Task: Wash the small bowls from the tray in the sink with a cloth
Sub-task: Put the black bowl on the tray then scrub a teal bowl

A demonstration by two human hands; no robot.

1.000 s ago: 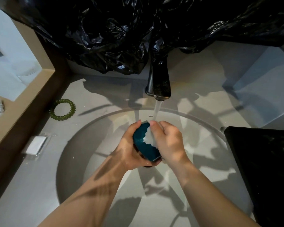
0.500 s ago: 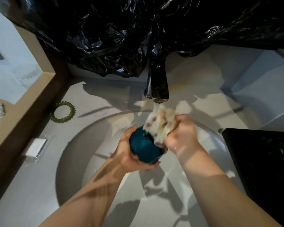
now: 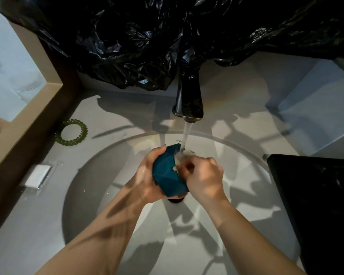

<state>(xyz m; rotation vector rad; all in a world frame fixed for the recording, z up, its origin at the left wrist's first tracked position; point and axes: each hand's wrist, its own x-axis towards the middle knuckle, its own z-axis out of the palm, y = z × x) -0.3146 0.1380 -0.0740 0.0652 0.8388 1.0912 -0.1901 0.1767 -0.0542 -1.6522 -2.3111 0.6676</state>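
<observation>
Our left hand (image 3: 147, 175) grips the faceted teal small bowl (image 3: 167, 173) over the round white sink (image 3: 246, 175), under the dark faucet's (image 3: 189, 100) running stream. Our right hand (image 3: 203, 175) is closed on a pale wet cloth (image 3: 184, 154) pressed into the bowl. Black lettering on the basin rim reads "FRE", the rest hidden.

Two hands (image 3: 203, 179), one bowl (image 3: 167, 175), one cloth (image 3: 182, 155), one faucet (image 3: 190, 96).
</observation>
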